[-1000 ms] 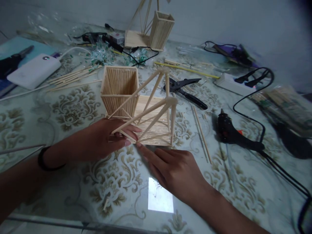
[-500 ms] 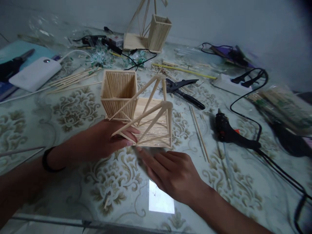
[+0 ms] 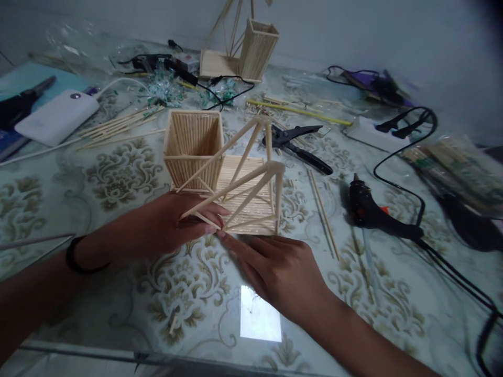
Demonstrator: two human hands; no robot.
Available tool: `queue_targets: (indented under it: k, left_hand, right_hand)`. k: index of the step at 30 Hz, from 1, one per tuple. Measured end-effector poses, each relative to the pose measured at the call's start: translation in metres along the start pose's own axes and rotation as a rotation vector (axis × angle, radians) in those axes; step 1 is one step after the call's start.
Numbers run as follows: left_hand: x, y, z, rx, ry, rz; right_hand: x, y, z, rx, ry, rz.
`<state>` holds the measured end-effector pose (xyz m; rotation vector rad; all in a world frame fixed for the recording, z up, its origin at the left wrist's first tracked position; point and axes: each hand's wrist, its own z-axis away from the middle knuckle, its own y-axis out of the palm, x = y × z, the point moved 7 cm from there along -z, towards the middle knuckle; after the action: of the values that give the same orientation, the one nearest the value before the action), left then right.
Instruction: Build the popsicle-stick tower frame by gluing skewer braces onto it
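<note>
A model built of thin wooden sticks stands on the table, with a square stick box (image 3: 192,157) at its left, a flat stick base (image 3: 251,199) and slanting stick frames (image 3: 236,191). My left hand (image 3: 173,220) reaches in at the near left side, thumb and fingers closed round a short stick (image 3: 205,220) low on the frame. My right hand (image 3: 281,262) rests at the near edge. Its index finger is stretched to the near corner of the frame, beside my left thumb; the other fingers are partly curled and hold nothing visible.
A black glue gun (image 3: 369,209) lies at the right, its cable running to a white power strip (image 3: 375,135). Black pliers (image 3: 301,146) and a loose stick (image 3: 324,214) lie nearer. Behind are a second stick model (image 3: 257,50) and a white power bank (image 3: 57,120).
The right hand's fingers have come slightly closer to the model's near edge, and the model's right side has shifted a little. The left hand keeps its grip.
</note>
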<state>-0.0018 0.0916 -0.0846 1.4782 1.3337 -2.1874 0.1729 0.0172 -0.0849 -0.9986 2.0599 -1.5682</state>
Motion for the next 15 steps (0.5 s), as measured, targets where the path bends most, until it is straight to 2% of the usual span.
queue_targets:
  k: [5, 9, 12, 15]
  left_hand:
    - [0.001, 0.002, 0.001, -0.087, -0.018, -0.002]
    - [0.0, 0.002, 0.0, -0.148, -0.028, 0.006]
    - [0.0, 0.002, -0.001, -0.15, -0.059, 0.068]
    - [0.001, 0.003, -0.002, -0.13, -0.106, 0.125]
  right_hand:
    - [0.002, -0.005, -0.002, -0.009, -0.053, 0.015]
    - [0.007, -0.02, -0.002, -0.102, -0.148, -0.041]
    - [0.004, -0.026, -0.001, -0.16, -0.103, -0.071]
    - [-0.002, -0.024, 0.0, -0.167, -0.006, -0.062]
